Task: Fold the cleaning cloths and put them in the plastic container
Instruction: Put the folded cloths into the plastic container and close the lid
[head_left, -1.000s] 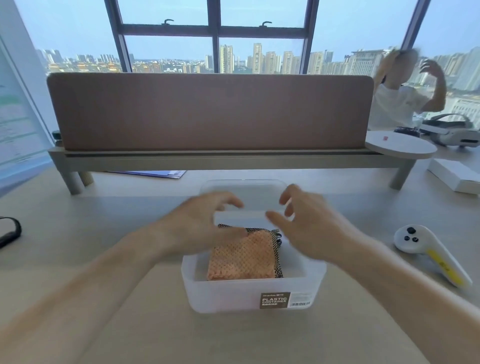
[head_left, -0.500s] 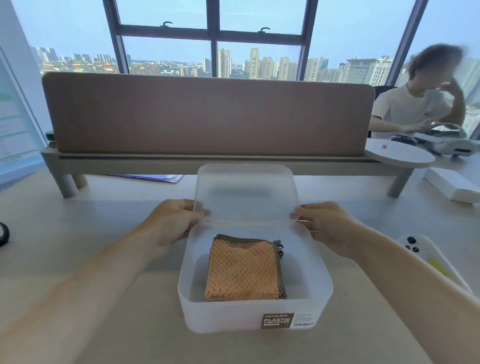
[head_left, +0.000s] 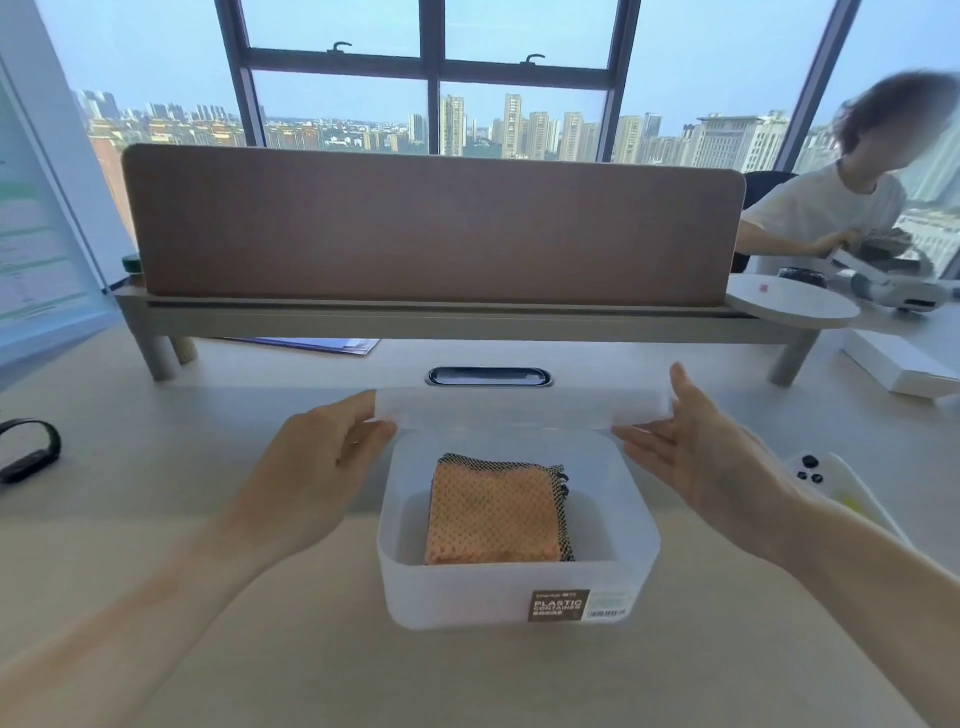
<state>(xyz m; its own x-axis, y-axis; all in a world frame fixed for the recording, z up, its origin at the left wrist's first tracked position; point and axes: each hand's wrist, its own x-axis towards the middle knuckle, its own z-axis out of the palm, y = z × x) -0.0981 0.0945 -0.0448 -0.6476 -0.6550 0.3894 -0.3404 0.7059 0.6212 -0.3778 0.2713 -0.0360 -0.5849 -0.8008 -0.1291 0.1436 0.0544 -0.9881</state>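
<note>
We tipped lid (head_left: 522, 410) from upright to level, above rear rim of plastic container (head_left: 467, 597). Left hand (head_left: 332, 467) grips its end, right hand (head_left: 711, 457) supports with straight fingers. Folded cleaning cloths (head_left: 493, 514) inside container; we judge only closing left.

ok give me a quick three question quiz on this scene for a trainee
1. True or false: the plastic container holds a folded orange cloth.
2. Left hand and right hand: which touches the lid? A) left only B) right only C) both
3. Fill in: the lid is held at the container's ___ rim (near or far from the wearer).

Key: 1 true; 2 C; 3 far
</note>
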